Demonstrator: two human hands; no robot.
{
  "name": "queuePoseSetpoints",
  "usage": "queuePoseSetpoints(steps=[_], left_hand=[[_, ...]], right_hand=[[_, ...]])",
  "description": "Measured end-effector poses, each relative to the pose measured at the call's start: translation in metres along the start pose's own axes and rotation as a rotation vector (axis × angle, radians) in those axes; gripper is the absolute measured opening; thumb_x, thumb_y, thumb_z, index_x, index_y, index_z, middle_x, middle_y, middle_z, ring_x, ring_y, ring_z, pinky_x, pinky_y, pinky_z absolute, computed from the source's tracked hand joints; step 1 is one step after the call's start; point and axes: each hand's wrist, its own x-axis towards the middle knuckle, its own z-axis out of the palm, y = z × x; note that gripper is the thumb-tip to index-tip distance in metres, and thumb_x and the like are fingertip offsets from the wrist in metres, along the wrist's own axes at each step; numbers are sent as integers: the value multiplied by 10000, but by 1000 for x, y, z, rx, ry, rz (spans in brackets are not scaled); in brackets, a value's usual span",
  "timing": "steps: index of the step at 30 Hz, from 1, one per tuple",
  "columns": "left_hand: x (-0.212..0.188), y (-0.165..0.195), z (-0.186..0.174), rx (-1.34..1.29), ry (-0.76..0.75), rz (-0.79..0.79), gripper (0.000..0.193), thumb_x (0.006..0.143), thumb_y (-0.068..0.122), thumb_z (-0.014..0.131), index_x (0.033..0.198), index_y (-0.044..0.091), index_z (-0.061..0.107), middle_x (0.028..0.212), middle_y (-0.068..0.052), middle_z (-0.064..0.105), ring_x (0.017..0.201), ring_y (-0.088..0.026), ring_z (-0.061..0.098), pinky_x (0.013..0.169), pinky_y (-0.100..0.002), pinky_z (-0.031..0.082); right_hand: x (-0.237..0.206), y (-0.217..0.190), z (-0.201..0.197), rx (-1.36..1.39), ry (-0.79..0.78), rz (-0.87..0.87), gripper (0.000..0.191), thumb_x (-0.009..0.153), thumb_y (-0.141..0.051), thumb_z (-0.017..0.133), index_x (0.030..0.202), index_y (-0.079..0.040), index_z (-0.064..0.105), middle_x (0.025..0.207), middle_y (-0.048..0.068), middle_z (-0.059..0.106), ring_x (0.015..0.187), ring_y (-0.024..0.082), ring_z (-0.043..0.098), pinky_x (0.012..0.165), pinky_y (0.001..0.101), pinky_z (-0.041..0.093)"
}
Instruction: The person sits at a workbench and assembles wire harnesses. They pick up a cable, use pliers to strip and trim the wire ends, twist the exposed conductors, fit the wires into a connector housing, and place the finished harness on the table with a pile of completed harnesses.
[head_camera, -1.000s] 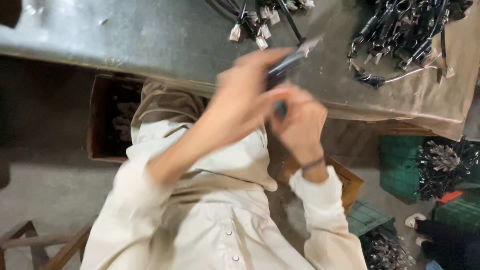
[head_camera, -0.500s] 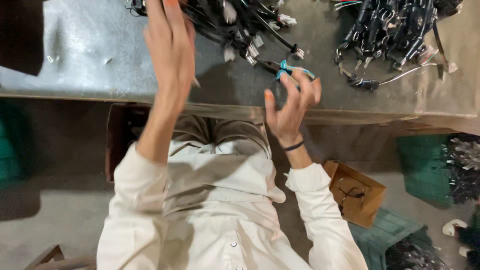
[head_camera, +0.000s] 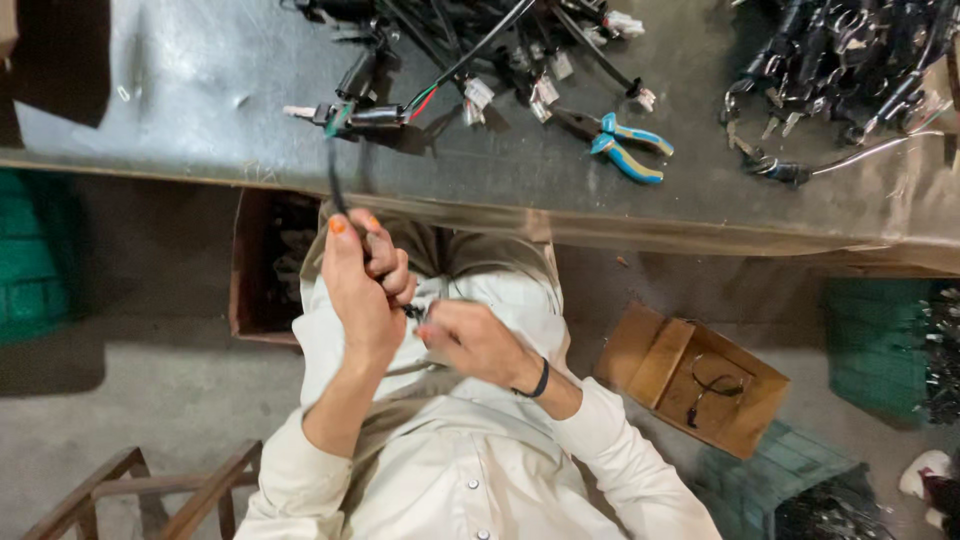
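Two hands, left hand (head_camera: 362, 290) and right hand (head_camera: 470, 340), pinched one thin black cable (head_camera: 332, 175); blue-handled pliers (head_camera: 620, 145) lay idle at two o'clock; tangled connector-tipped wire bundles (head_camera: 520, 50) remained unworked.

A grey metal-topped workbench (head_camera: 180, 90) runs across the top of the view, its front edge at about 12 o'clock from the person's lap. On it, toward 11 o'clock, lies a black switch assembly (head_camera: 365, 115) with red, green and black wires, one black cable (head_camera: 332, 180) hanging from it over the edge. At 12 o'clock a tangle of black wire harnesses (head_camera: 500, 50) with white connectors spreads out. Just right of that, toward 1 o'clock, rests a pair of pliers (head_camera: 620, 145) with blue and yellow handles. At 2 o'clock sits a heap of dark lock parts with keys (head_camera: 840, 60)
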Motion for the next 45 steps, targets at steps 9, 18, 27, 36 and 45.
queuePoseSetpoints(steps=[9, 18, 27, 36, 45], left_hand=[[-10, 31, 7, 1187, -108, 885, 456, 1176, 293, 424, 1393, -98, 336, 1145, -211, 548, 1041, -330, 534, 909, -409, 474], [45, 70, -7, 1824, -753, 1344, 252, 1051, 152, 741, 1297, 155, 691, 1522, -30, 594, 1507, -200, 468, 1175, -422, 238], [66, 114, -2, 1969, -704, 1100, 419, 1008, 296, 794, 1321, 104, 592, 1191, -77, 649, 1160, -270, 612, 1103, -441, 393], [-14, 31, -6, 1527, -741, 643, 417, 878, 340, 770, 1156, 78, 602, 916, -67, 701, 811, -256, 646, 823, -395, 462], [-34, 15, -37, 1069, -806, 107, 253, 972, -49, 548, 1186, 74, 604, 907, -105, 541, 754, -217, 512, 697, -327, 465]], right_hand=[[-21, -15, -36, -54, 314, -195, 110, 951, -99, 622, 891, -9, 643, 853, 103, 652, 730, 283, 650, 662, 383, 516], [-20, -45, -37, -433, 469, -152, 184, 918, -82, 702, 761, 7, 666, 676, 128, 597, 587, 277, 585, 573, 347, 456], [-36, -79, -85, 443, 813, -369, 318, 933, -285, 701, 936, 33, 701, 910, 156, 677, 700, 269, 704, 617, 401, 644], [7, -39, -65, -65, 247, -429, 385, 810, -11, 909, 1124, -76, 696, 1136, 126, 660, 1018, 221, 686, 839, 345, 613], [4, -23, -73, 769, 145, 350, 194, 979, -130, 720, 1045, 49, 754, 870, 173, 721, 703, 199, 729, 582, 324, 630]])
